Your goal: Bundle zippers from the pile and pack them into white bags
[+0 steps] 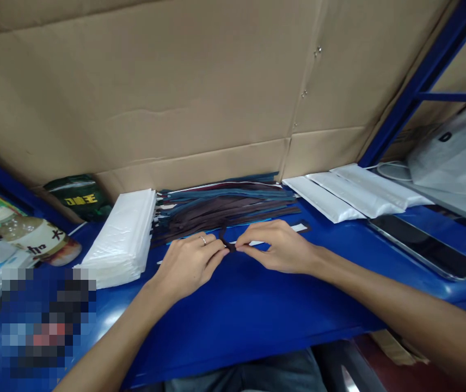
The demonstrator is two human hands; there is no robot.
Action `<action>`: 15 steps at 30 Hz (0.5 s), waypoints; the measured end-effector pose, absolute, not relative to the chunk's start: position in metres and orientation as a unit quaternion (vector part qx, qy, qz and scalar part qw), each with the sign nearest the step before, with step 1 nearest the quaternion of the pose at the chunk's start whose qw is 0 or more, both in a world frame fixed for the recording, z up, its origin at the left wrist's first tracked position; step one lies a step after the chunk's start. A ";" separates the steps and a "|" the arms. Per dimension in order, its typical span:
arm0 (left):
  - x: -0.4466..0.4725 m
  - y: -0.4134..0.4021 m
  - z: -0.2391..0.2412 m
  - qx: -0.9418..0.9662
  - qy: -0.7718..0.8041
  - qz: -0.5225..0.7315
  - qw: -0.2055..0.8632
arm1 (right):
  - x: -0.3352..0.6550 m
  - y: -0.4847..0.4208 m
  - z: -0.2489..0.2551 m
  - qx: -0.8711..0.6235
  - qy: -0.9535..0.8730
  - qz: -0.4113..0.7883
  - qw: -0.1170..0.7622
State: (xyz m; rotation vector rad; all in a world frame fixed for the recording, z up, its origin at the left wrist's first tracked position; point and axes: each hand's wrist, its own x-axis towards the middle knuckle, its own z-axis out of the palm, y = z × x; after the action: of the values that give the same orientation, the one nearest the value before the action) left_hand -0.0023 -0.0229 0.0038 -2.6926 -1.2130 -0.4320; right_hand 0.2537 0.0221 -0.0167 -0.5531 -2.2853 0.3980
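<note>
My left hand (192, 260) and my right hand (284, 247) meet over the middle of the blue table (233, 321). Both are closed in a pinch on a thin dark fabric strip (231, 247), with a short piece of it bent upward between the fingertips. A ring is on a finger of my left hand. Just behind the hands lies a loose pile of brown, blue and teal fabric strips (212, 212), some with white ends. One dark strip with a white piece (299, 227) lies beyond my right hand, partly hidden by it.
Left of the pile stands a stack of white plastic-wrapped packets (121, 231). Several flat white packets (363, 190) lie at the back right, near a phone (424, 245). A bottle (41, 237) and a dark green pouch (78, 197) are at left. A cardboard wall (176, 98) closes the back.
</note>
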 end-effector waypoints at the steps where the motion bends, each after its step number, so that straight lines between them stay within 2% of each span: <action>1: -0.003 -0.023 0.006 -0.898 -0.412 -0.136 0.079 | 0.256 0.023 -0.012 -0.229 -0.894 0.158 0.350; 8: -0.036 -0.019 0.038 -0.823 -0.545 -0.049 0.153 | 0.311 0.057 0.014 -0.393 -0.881 0.136 0.224; 12: -0.070 -0.019 0.064 -0.791 -0.594 -0.011 0.146 | 0.368 0.088 0.018 -0.505 -0.848 0.098 0.127; 15: -0.087 -0.022 0.075 -0.783 -0.615 0.009 0.096 | 0.400 0.102 0.018 -0.567 -0.811 0.102 0.097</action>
State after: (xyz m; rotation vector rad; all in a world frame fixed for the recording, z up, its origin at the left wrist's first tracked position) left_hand -0.0875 -0.0219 0.0746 -2.3192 -1.8224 0.0280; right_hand 0.4001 0.1023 0.0180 -1.6805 -2.4023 0.3016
